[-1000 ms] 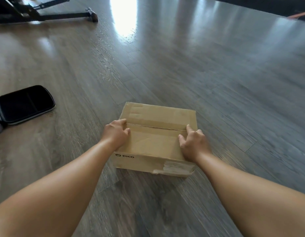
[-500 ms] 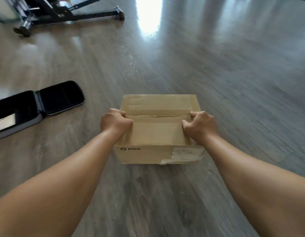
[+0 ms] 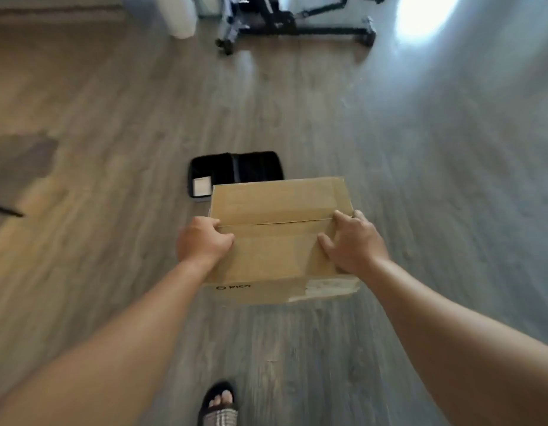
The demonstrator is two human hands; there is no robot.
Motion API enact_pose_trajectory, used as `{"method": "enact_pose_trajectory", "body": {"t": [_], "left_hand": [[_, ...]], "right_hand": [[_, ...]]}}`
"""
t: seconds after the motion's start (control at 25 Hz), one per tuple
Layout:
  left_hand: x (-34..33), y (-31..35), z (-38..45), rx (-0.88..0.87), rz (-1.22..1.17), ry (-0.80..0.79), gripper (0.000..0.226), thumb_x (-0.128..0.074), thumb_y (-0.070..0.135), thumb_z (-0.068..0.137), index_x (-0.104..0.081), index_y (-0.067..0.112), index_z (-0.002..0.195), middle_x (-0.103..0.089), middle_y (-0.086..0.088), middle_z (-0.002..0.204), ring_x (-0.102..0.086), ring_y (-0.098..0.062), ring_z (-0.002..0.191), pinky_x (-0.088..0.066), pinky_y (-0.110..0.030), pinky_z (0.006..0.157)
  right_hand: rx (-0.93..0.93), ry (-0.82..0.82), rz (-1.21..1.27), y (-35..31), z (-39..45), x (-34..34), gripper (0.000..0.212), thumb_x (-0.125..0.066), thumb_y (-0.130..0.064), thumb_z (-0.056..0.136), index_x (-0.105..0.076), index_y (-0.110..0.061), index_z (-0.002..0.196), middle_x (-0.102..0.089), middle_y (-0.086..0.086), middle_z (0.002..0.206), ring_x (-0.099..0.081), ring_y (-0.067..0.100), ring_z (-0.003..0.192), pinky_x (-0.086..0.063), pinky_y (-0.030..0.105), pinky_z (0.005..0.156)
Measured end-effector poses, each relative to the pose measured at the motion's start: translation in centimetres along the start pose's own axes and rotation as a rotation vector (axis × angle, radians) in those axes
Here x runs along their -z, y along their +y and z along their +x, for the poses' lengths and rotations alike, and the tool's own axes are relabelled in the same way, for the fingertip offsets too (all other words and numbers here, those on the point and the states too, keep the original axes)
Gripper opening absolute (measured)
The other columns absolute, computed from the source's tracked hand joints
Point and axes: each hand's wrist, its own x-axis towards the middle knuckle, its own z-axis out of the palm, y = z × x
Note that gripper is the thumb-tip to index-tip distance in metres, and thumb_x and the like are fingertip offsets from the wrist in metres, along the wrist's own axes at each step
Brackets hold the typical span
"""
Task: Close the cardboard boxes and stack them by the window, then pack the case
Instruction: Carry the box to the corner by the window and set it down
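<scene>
Cardboard sits under both my palms: my left hand (image 3: 203, 239) grips the left edge of the closed PICO box (image 3: 278, 238), fingers curled over its side, while my right hand (image 3: 354, 244) clasps the right edge with the thumb lying on the top flap. I hold the box above the grey wood floor (image 3: 420, 167). Just beyond it lies the open black case (image 3: 235, 170), and farther off a black wheeled stand (image 3: 297, 26)
</scene>
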Motion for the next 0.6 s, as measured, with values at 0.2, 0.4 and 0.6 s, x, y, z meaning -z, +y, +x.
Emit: {"method": "enact_pose_trajectory", "body": {"t": [0.2,0.4,0.6], "left_hand": [[20.4,-3.4,-8.1,0.215,0.000,0.156,0.036,-0.079,0.033,0.078,-0.076,0.019,0.111,-0.075,-0.005,0.110,-0.068,-0.030,0.103,-0.049,-0.031,0.080],[37.7,-10.1,-19.4,0.446,-0.074,0.388,0.041,-0.080,0.038,0.079,-0.074,0.021,0.116,-0.073,-0.005,0.116,-0.066,-0.030,0.109,-0.050,-0.032,0.088],[50.2,-19.3,-32.2,0.584,-0.107,0.534,0.046,-0.079,0.039,0.080,-0.072,0.016,0.120,-0.071,-0.006,0.121,-0.063,-0.029,0.115,-0.049,-0.033,0.090]], "right_hand": [[0.311,-0.166,-0.023,-15.8,-5.8,9.8,0.047,-0.058,-0.044,0.086,-0.054,-0.022,0.128,-0.049,0.008,0.120,-0.058,0.036,0.107,-0.046,0.039,0.083],[0.607,-0.233,0.005,-32.5,-14.4,14.9,0.052,-0.062,-0.046,0.084,-0.057,-0.018,0.127,-0.051,0.005,0.117,-0.057,0.033,0.107,-0.046,0.040,0.085],[0.859,-0.270,0.004,-46.6,-26.4,15.2,0.050,-0.064,-0.048,0.083,-0.060,-0.017,0.122,-0.057,0.008,0.116,-0.058,0.035,0.107,-0.046,0.040,0.082]]}}
